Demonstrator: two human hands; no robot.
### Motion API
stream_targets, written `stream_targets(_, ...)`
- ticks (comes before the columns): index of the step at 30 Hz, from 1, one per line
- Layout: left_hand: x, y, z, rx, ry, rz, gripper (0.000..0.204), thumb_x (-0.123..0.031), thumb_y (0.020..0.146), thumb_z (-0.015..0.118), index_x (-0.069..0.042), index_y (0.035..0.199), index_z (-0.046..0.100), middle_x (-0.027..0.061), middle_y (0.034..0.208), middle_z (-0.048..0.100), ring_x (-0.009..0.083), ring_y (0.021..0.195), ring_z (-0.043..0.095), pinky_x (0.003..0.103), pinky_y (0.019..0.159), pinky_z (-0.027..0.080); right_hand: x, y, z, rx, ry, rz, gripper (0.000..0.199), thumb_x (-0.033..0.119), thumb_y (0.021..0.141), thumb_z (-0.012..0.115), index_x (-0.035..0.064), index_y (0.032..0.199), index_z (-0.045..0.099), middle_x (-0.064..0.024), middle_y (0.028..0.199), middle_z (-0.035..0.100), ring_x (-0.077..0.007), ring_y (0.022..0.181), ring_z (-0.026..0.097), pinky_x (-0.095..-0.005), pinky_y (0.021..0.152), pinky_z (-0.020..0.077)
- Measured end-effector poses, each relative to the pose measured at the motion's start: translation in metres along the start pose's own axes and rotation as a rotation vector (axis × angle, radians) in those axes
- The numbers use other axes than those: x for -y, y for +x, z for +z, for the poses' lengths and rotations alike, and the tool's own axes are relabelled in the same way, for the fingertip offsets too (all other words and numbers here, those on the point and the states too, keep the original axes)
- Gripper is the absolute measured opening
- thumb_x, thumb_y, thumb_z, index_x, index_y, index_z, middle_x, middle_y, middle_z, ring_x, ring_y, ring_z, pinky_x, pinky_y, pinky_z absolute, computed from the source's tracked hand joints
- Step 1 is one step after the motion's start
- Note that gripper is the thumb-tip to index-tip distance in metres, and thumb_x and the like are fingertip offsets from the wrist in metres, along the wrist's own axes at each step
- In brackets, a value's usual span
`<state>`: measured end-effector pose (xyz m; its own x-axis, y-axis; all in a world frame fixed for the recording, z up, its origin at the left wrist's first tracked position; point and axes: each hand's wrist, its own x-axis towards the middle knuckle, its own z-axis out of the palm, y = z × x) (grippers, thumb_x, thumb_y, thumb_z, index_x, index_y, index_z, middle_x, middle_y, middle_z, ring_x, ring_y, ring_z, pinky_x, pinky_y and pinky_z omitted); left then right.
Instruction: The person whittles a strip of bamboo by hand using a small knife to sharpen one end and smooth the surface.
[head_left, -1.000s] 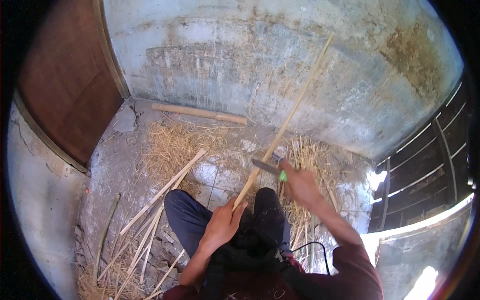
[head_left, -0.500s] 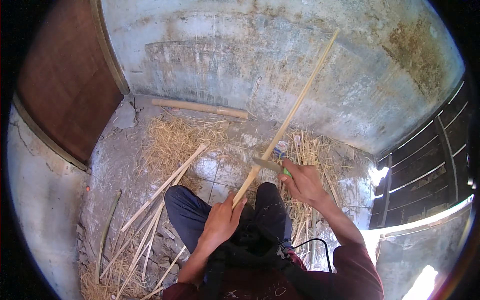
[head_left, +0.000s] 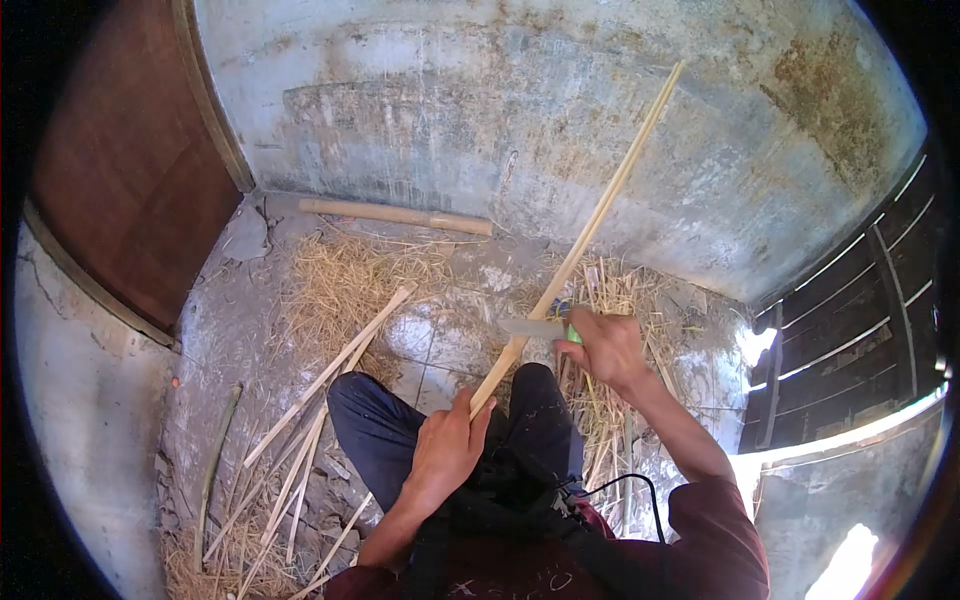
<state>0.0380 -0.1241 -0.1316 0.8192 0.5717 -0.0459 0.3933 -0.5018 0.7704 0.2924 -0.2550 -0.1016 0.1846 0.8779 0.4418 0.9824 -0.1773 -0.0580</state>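
Left hand (head_left: 445,450) clamped around the lower end of a long pale split-bamboo strip (head_left: 590,220) slanting up toward the stained grey wall (head_left: 480,110). Right hand (head_left: 608,345) closed on a green-handled knife (head_left: 535,327) — blade laid across the strip. Loose pale bamboo slats (head_left: 325,375) and dry straw (head_left: 340,280) scattered on the floor at left.

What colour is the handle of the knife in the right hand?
Green: a bit of the knife handle shows beside the right hand in the head view.
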Motion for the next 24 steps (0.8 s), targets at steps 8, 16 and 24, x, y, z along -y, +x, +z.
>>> stream_targets(8,0.007,0.005,0.002,-0.06,-0.011,0.103,0.032,-0.027,0.109,0.06,0.004,0.113,0.062,0.0289,0.071,0.066,0.0525,0.071,0.066,0.062,0.067,0.05,0.01,0.0,0.007,0.0,0.011,0.035,0.048,0.056,0.099,0.067,0.01,0.094,0.057,-0.0089,0.066,0.063,-0.0313,0.051,0.064,-0.0421,0.047,0.0504)
stream_targets(16,0.009,0.008,0.002,-0.006,-0.033,0.062,0.032,-0.026,0.109,0.06,0.007,0.107,0.06,0.0311,0.074,0.064,0.0539,0.074,0.064,0.062,0.068,0.047,-0.007,0.009,0.012,-0.144,0.035,-0.03,0.045,0.054,0.098,0.069,0.0102,0.091,0.058,-0.0117,0.067,0.062,-0.0319,0.053,0.065,-0.0432,0.049,0.0508)
stream_targets(24,0.02,0.009,0.009,-0.048,0.012,0.1,0.029,-0.027,0.109,0.059,0.002,0.109,0.061,0.0282,0.068,0.065,0.0522,0.069,0.066,0.063,0.068,0.051,0.008,0.005,0.014,-0.07,0.115,0.06,0.04,0.047,0.103,0.064,0.0079,0.095,0.061,-0.013,0.06,0.055,-0.0374,0.053,0.062,-0.0474,0.05,0.047)
